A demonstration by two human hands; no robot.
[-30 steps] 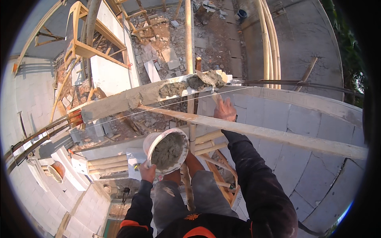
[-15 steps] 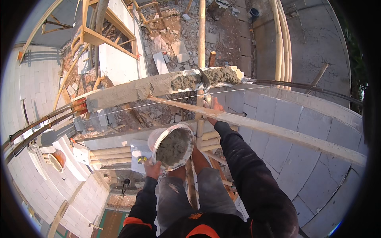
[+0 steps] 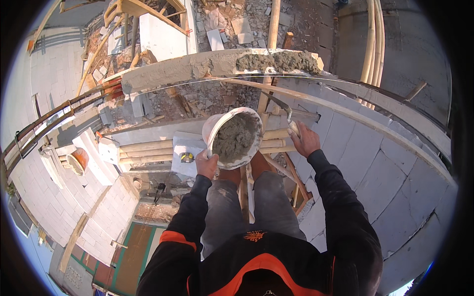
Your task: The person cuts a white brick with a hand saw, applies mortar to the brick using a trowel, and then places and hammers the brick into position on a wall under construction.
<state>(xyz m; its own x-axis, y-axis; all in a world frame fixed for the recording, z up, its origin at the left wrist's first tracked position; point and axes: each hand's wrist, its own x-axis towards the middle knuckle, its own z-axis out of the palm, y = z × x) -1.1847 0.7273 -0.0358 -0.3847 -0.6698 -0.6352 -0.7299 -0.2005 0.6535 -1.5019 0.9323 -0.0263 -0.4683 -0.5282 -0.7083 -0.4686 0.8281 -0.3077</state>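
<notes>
My left hand (image 3: 206,164) is closed on the rim of a pale bucket (image 3: 211,129), which tilts toward me. Grey wet mortar (image 3: 234,137) fills much of it. To its right, my right hand (image 3: 306,139) grips the handle of a trowel (image 3: 279,102), with the blade pointing up and left between the bucket and the wall. Beyond both hands runs a narrow wall top (image 3: 170,72). Its left stretch carries smoothed mortar, while rough lumpy mortar (image 3: 279,62) lies along the right end. A taut white string (image 3: 197,82) runs along its near side.
A long wooden batten (image 3: 345,116) slants across to the right, over a grey block wall (image 3: 345,148). Bamboo poles (image 3: 148,152) lie behind the bucket, beside a tape measure (image 3: 186,157) on a white board. Steel bars (image 3: 54,111) stick out at left. Rubble (image 3: 232,24) covers the ground far below.
My right hand has drawn the trowel back from the wall top toward the bucket. The rough mortar at the right end now shows uncovered. The view has shifted, too.
</notes>
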